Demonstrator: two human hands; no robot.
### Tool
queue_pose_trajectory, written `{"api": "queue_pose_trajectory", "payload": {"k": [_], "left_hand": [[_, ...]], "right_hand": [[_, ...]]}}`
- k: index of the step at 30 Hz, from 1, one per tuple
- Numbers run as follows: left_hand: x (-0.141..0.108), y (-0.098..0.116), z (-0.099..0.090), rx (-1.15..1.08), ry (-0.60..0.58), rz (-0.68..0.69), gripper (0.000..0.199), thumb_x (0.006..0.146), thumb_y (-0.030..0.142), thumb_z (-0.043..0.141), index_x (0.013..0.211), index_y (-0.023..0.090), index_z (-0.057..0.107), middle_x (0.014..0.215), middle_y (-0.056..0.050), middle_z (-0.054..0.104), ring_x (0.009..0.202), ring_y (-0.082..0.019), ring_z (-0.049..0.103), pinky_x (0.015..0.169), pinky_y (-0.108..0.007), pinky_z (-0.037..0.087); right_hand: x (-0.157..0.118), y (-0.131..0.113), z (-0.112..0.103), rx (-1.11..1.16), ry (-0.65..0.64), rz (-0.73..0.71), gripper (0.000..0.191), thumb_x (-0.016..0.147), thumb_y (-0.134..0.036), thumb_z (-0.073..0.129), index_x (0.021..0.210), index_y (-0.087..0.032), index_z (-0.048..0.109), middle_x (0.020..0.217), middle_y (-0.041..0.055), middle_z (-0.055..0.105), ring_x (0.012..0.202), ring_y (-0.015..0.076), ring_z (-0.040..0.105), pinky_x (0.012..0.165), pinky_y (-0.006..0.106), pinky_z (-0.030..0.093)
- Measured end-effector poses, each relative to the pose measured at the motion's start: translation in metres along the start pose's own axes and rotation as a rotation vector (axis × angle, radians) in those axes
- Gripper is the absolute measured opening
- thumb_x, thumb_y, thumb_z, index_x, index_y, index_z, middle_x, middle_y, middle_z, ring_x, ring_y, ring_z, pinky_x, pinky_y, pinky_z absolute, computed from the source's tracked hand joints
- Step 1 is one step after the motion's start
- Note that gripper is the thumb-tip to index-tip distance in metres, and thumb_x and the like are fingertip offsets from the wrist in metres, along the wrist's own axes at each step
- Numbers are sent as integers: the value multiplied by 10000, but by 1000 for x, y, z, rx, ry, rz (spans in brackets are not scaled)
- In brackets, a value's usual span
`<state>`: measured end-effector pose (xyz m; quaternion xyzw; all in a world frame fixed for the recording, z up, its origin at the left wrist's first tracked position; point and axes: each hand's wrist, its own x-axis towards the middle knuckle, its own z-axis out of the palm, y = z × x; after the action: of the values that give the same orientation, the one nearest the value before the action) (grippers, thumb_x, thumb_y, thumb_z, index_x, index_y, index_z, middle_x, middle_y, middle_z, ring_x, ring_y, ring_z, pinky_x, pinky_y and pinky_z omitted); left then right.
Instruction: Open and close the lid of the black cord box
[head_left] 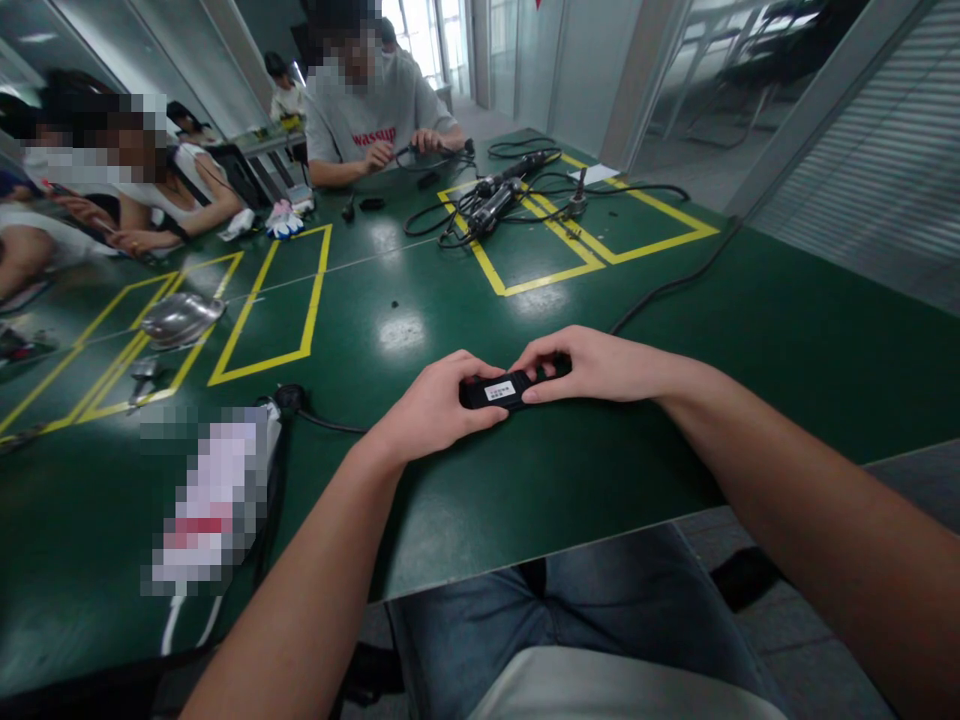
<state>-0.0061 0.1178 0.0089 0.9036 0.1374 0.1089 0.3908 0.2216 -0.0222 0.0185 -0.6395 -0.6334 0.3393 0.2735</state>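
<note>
At the bottom centre of the frame are the wearer's jeans (pixel 600 600), beneath the near edge of the green table (pixel 570 500). Just above the middle of the frame's lower half, the left hand (pixel 442 405) and the right hand (pixel 577 370) meet at a small black device (pixel 491 390) with a white label (pixel 499 391) on its face. The left fingers and thumb are clamped on its left end; the right thumb and fingers are clamped on its right end. Whether it touches the table cannot be told.

At the lower left lies a long pale object (pixel 217 500), blurred out, with a white cable (pixel 171 625) at its bottom end. A black plug (pixel 289 399) sits at its top, and a dark cord runs from there toward the left wrist. Another black cable (pixel 660 290) runs from behind the right hand to the right.

Farther off, at the left, a shiny metal bowl-like part (pixel 182 319) overlaps yellow tape outlines. In the upper middle, black-and-grey tools (pixel 495 205) lie among tangled cords over more yellow tape (pixel 551 278). Behind them, a person in a printed T-shirt (pixel 382 110) holds a dark cord. Other people sit at the upper left, near pale gloves (pixel 285 220).
</note>
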Motion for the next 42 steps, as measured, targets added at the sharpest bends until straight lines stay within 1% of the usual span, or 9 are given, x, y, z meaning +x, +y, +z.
{"api": "queue_pose_trajectory", "payload": {"k": [4, 10, 15, 26, 33, 42], "left_hand": [[1, 1, 0, -8, -13, -15, 349, 850, 242, 897, 1192, 211, 832, 1109, -45, 777, 976, -214, 715, 979, -393, 585], [1, 1, 2, 14, -5, 7, 346, 856, 231, 895, 1194, 208, 824, 1125, -49, 774, 1003, -218, 717, 985, -395, 587], [1, 0, 3, 25, 4, 28, 342, 858, 227, 892, 1192, 203, 822, 1129, -54, 774, 996, -220, 721, 995, -409, 591], [1, 0, 1, 27, 2, 16, 350, 856, 263, 890, 1199, 225, 832, 1111, -48, 795, 982, -226, 732, 990, -412, 599], [0, 0, 1, 14, 1, 1, 354, 849, 251, 893, 1194, 209, 832, 1105, -50, 796, 971, -224, 736, 953, -390, 586], [0, 2, 0, 38, 0, -1, 343, 863, 272, 885, 1196, 219, 828, 1106, -52, 800, 970, -226, 733, 960, -407, 597]], "right_hand": [[1, 1, -1, 0, -1, 5, 585, 816, -675, 850, 1160, -204, 899, 868, 42, 723, 812, 226, 603, 766, 365, 449], [2, 1, -2, -4, -16, 7, 598, 812, -677, 848, 1159, -192, 898, 849, 36, 710, 787, 215, 598, 755, 360, 444], [1, 1, -1, -6, -3, 2, 601, 812, -673, 845, 1156, -184, 893, 852, 34, 706, 792, 215, 593, 755, 361, 440], [0, -1, 0, -9, -4, -1, 560, 829, -659, 837, 1145, -198, 879, 879, 38, 710, 816, 220, 597, 767, 355, 447], [0, -1, 1, 2, -4, -12, 573, 830, -657, 830, 1147, -182, 871, 890, 41, 710, 821, 220, 597, 768, 357, 449], [0, 1, 1, 12, -1, -4, 552, 826, -646, 840, 1147, -198, 870, 894, 39, 717, 825, 220, 597, 770, 362, 446]]}}
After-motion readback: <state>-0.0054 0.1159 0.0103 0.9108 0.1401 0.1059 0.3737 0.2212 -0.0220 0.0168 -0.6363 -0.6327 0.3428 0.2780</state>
